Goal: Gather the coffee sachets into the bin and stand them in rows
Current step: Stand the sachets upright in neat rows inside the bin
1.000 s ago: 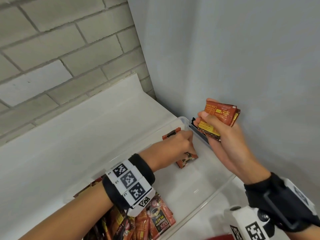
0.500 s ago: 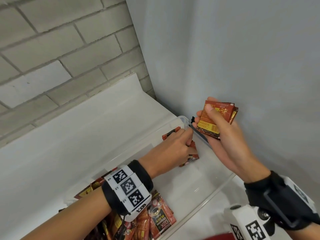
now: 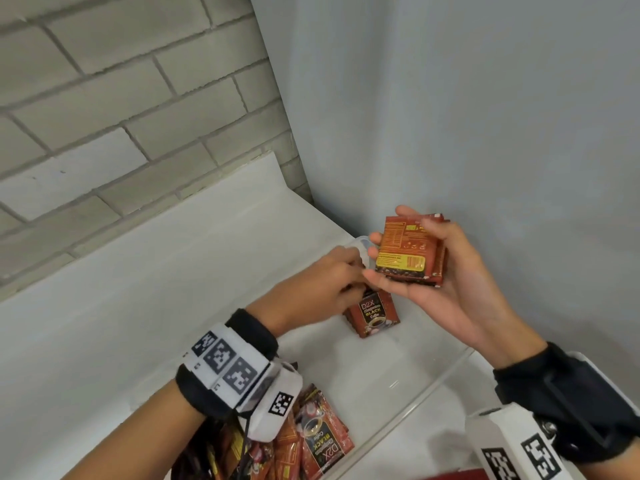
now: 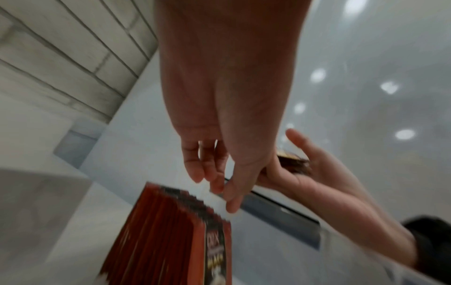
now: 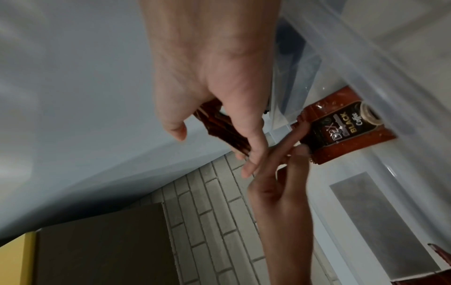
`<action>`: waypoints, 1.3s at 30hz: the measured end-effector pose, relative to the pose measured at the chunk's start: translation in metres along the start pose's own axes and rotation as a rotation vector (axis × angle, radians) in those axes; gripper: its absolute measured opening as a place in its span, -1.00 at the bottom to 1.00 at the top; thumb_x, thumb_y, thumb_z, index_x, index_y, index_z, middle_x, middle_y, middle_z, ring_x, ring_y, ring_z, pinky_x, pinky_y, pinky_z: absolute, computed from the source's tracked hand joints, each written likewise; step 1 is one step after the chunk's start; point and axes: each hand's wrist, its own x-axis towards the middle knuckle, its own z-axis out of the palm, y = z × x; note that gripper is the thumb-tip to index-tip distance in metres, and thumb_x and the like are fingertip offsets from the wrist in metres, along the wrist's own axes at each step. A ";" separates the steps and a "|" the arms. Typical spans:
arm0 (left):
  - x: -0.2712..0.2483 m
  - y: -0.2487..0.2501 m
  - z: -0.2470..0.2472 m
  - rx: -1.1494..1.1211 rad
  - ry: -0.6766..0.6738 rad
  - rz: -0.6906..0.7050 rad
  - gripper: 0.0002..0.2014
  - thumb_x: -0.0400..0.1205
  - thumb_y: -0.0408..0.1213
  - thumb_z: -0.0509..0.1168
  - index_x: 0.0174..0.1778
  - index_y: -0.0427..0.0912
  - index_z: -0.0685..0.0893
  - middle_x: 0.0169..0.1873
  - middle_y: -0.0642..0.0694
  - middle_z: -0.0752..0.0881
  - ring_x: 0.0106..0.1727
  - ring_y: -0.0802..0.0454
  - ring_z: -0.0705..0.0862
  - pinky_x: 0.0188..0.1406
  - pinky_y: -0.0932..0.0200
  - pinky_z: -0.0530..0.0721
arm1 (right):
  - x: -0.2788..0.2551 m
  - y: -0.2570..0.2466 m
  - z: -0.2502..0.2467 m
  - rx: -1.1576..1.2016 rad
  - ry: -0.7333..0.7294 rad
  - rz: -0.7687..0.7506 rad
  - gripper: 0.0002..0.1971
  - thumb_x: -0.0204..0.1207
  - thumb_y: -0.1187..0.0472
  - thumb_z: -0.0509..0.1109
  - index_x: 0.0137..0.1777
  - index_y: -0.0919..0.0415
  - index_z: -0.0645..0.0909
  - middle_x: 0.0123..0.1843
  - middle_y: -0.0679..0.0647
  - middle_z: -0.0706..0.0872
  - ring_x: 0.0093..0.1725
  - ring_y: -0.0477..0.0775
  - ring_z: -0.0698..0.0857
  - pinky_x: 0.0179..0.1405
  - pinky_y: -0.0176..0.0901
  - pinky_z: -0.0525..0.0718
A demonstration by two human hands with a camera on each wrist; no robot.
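Note:
My right hand (image 3: 401,237) grips a small stack of red coffee sachets (image 3: 403,259) above the far corner of the clear bin (image 3: 433,389), its printed back facing me. My left hand (image 3: 355,270) hovers beside it, fingers loose and holding nothing, their tips close to the right hand's fingers. Under both hands a short row of sachets (image 3: 374,317) stands upright against the bin's far wall. In the left wrist view that row (image 4: 171,231) sits just below the relaxed left hand (image 4: 214,190). The right wrist view shows the right hand (image 5: 214,146) around the stack, with the standing sachet (image 5: 346,129) behind the bin wall (image 5: 366,57).
A loose pile of sachets (image 3: 318,441) lies at the bin's near end under my left wrist. The bin sits on a white counter (image 3: 121,289) in a corner between a brick wall (image 3: 121,98) and a plain grey wall (image 3: 485,116). A brown cardboard box (image 5: 97,250) shows in the right wrist view.
My left hand has let go of the standing sachets and risen toward the right hand's stack. The right hand has turned the stack so its back faces me.

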 end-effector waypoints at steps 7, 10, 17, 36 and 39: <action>-0.007 0.009 -0.042 -0.279 0.284 -0.205 -0.66 0.72 -0.03 0.14 0.32 -0.06 0.64 0.12 0.03 0.70 0.11 0.24 0.63 0.03 0.34 0.61 | -0.003 0.001 0.000 -0.082 -0.164 0.090 -0.49 0.47 0.42 0.23 0.44 0.17 0.52 0.29 0.34 0.69 0.25 0.41 0.69 0.10 0.44 0.67; -0.009 0.017 -0.048 -0.457 0.257 -0.198 -0.61 0.58 -0.01 0.30 0.27 -0.09 0.69 0.09 -0.05 0.72 0.10 0.16 0.67 0.03 0.21 0.69 | -0.003 0.001 0.001 -0.169 -0.174 0.098 -0.49 0.47 0.42 0.29 0.45 0.18 0.51 0.29 0.29 0.70 0.24 0.38 0.70 0.08 0.46 0.67; -0.012 0.022 -0.052 -0.677 0.404 -0.205 -0.74 0.43 -0.12 0.46 -0.02 -0.13 0.75 -0.12 0.01 0.73 -0.10 0.08 0.63 -0.04 0.16 0.64 | -0.003 0.004 0.001 -0.293 -0.096 0.132 -0.41 0.44 -0.10 0.26 0.39 0.24 0.54 0.17 0.29 0.76 0.15 0.26 0.76 -0.01 0.28 0.75; -0.022 0.028 -0.048 -0.891 0.358 -0.281 -0.57 0.59 -0.07 0.20 0.40 0.06 0.38 -0.02 0.02 0.76 0.03 0.07 0.77 -0.11 0.26 0.72 | 0.001 0.004 -0.004 -0.256 -0.046 0.011 -0.49 0.37 0.36 0.39 0.36 0.10 0.58 0.21 0.19 0.76 0.18 0.22 0.76 0.14 0.03 0.74; -0.021 0.029 -0.049 -0.854 0.286 -0.261 -0.46 0.45 -0.15 0.43 0.35 0.07 0.44 0.02 0.09 0.72 0.05 0.01 0.76 -0.05 0.11 0.77 | 0.001 0.004 -0.003 -0.267 -0.048 -0.011 -0.46 0.35 0.39 0.39 0.37 0.11 0.56 0.20 0.20 0.77 0.16 0.21 0.77 0.09 -0.01 0.76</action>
